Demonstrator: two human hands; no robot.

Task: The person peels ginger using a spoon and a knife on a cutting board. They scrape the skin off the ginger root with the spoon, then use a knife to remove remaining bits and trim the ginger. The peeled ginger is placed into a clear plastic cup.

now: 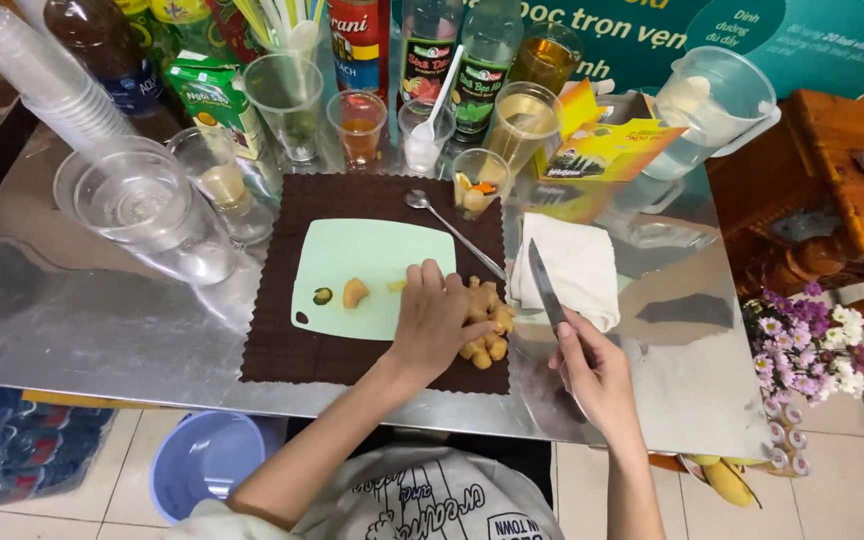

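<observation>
Left hand [434,318] lay curled over the ginger root [487,322] at the cutting board's [372,262] four o'clock corner; right hand [592,370] gripped a knife [546,286], blade toward twelve o'clock. The knobbly root could roll, likely exposing fingertips to the blade.

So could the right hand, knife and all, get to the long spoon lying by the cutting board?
Probably yes. The right hand holds the knife upright beside the folded white cloth; the spoon lies just left of that cloth, uncovered. The left hand rests lower, on the ginger, clear of that path.
</observation>
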